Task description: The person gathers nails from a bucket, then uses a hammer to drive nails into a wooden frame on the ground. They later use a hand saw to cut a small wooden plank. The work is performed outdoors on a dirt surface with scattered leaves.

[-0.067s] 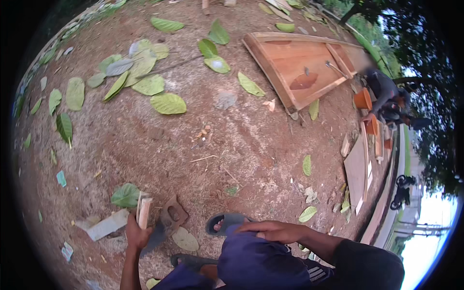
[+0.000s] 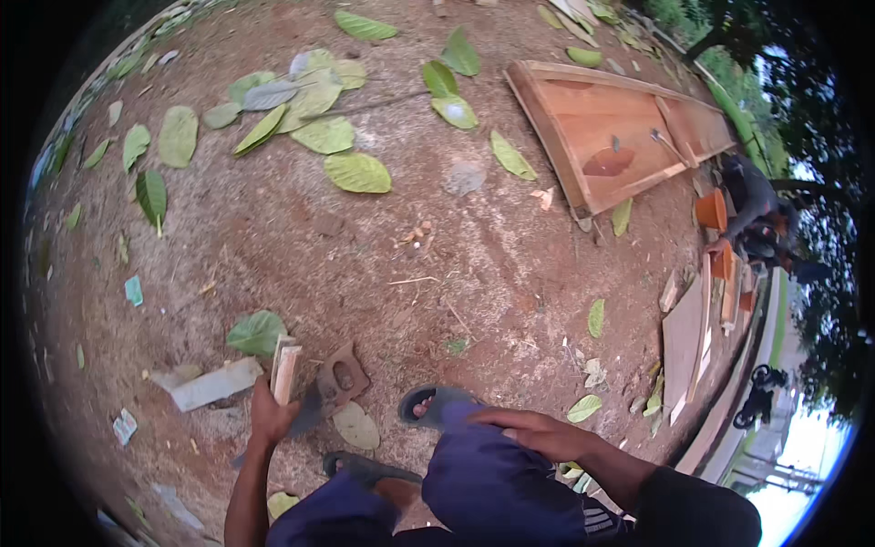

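My left hand (image 2: pixel 272 416), low on the left, is closed around a few short pieces of wood (image 2: pixel 285 372) that stick up from the fist. Just right of it, a handsaw lies on the dirt, its wooden handle (image 2: pixel 344 376) showing; the blade runs partly behind my hand. A flat pale board offcut (image 2: pixel 217 385) rests on the left side of that hand, and a green leaf (image 2: pixel 256 334) lies beyond. My right hand (image 2: pixel 538 432) is laid flat on my knee in dark blue trousers, fingers stretched out and holding nothing.
A large wooden panel frame (image 2: pixel 583 182) with a hammer (image 2: pixel 670 144) on it lies at the far right. Near it a person (image 2: pixel 749 191) bends beside orange buckets (image 2: pixel 711 211) and boards (image 2: pixel 682 333). Big leaves (image 2: pixel 357 172) and a thin stick (image 2: pixel 365 105) litter the ground.
The view has turned a little, so the ground and panel sit further right in the picture. My left hand keeps hold of the wood; my right hand stays on the knee.
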The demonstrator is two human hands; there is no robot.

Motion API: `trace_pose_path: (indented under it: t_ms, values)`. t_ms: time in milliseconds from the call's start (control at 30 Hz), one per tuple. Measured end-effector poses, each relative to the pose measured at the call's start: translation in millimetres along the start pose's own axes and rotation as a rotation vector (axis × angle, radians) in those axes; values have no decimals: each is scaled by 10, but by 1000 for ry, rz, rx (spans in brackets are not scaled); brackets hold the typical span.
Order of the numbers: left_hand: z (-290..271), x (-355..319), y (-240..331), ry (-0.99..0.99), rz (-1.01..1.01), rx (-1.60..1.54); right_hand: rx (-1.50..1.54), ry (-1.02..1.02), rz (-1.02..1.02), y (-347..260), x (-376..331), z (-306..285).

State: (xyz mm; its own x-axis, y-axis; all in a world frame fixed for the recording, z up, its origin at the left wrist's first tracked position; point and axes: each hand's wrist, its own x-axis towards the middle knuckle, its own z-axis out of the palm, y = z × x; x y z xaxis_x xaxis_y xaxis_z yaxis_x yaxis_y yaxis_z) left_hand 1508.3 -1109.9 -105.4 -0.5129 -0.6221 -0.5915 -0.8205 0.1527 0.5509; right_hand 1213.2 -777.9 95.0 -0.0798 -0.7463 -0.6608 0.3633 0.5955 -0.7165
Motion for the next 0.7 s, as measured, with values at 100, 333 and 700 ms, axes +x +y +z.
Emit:
trace_pose_path:
  t_ms: [100,333,700]
  values:
    - [-232,-553,10,-23,-240,83,97,182,-125,-740,-380,177]
    - [-1199,-2832,296,-72,-664,52,-258,441,-883,-4171,-1383,1200]
    - [-2616,-5677,683,61,-681,-206,-353,385,-1858,-7208,-4189,3095]
